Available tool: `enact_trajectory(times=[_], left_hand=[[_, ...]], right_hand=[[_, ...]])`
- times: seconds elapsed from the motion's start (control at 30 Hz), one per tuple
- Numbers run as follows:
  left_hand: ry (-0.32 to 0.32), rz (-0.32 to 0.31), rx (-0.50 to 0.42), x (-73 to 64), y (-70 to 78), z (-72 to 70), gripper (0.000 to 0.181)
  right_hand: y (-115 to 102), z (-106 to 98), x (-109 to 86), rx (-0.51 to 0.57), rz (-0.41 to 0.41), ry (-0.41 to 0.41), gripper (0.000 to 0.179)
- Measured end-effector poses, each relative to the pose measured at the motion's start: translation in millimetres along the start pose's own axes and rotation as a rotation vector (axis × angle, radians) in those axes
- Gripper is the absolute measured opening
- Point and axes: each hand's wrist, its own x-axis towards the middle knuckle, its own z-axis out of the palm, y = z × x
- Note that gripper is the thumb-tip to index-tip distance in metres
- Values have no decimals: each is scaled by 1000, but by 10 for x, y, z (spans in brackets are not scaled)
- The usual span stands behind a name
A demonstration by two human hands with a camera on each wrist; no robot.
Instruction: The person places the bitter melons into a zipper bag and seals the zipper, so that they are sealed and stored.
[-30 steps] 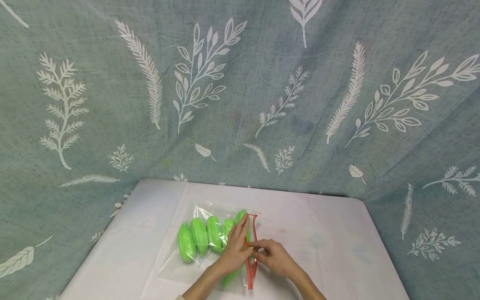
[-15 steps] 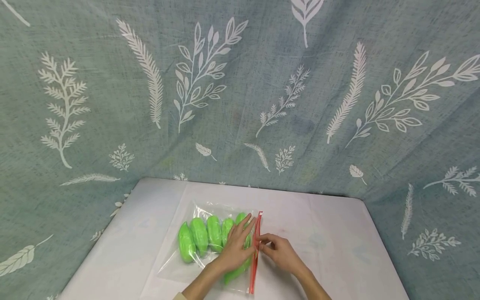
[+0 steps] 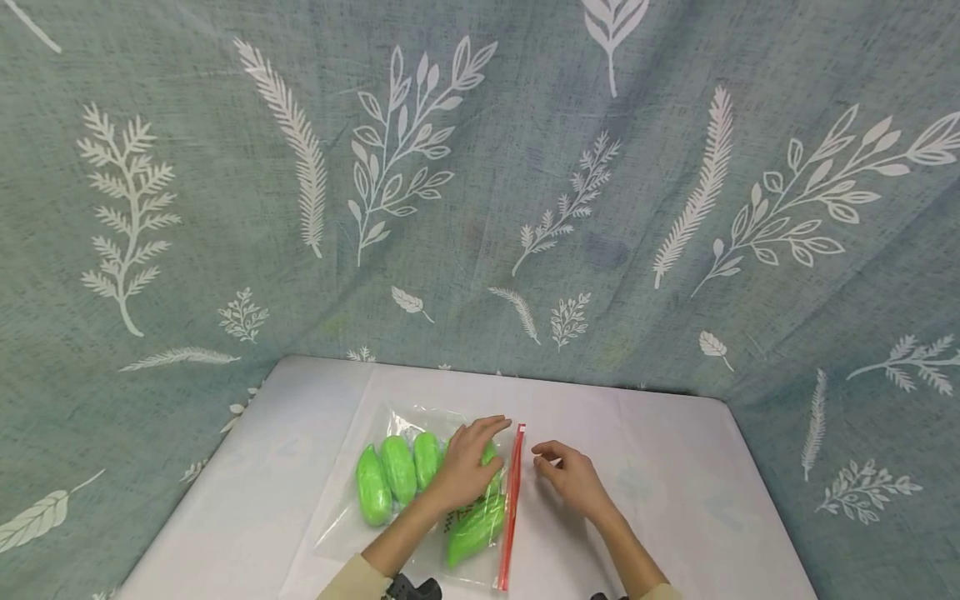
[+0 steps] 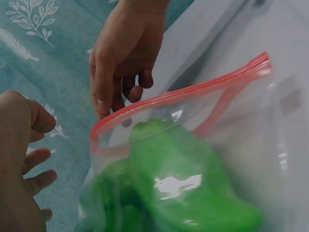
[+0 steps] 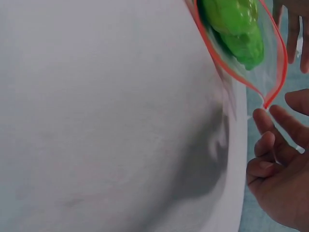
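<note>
A clear zip bag (image 3: 341, 533) with a red zip edge (image 3: 512, 512) lies flat on the white table, its mouth toward the right. Inside it are several plump, glossy green vegetables (image 3: 373, 486) with tapered ends. My left hand (image 3: 467, 467) hovers over the bag's right half, fingers loosely bent and holding nothing, and hides part of the vegetables. Just right of the red edge, my right hand (image 3: 573, 479) is apart from the bag, fingers loosely curled around nothing. The right wrist view shows the red-edged mouth (image 5: 219, 63) gaping, a green vegetable (image 5: 244, 46) within.
The white table (image 3: 675, 492) extends right and left of the bag. Behind and beside it hangs a grey-green cloth (image 3: 465, 275) with white leaf prints. A dark wrist device (image 3: 416, 587) shows by the left sleeve (image 3: 356, 579).
The bag's red edges have drawn together and shifted right. My right hand has let go and moved right; my left hand has lifted off, uncovering the nearest green vegetable.
</note>
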Motion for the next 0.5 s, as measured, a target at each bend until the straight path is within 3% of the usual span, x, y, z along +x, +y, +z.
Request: enact_trajectory(times=[0.2,0.37,0.5], left_hand=[[-37,-41,56,249,-47,-78,43],[-99,-52,114,416,-127,-59,38],[-149,-73,169,523,-210,-21,37]], right_hand=[[-17,31,229,6,61,-12,32],[-37,71,370,43,158,-52,44],[-44,111,448,69,183,-66,48]])
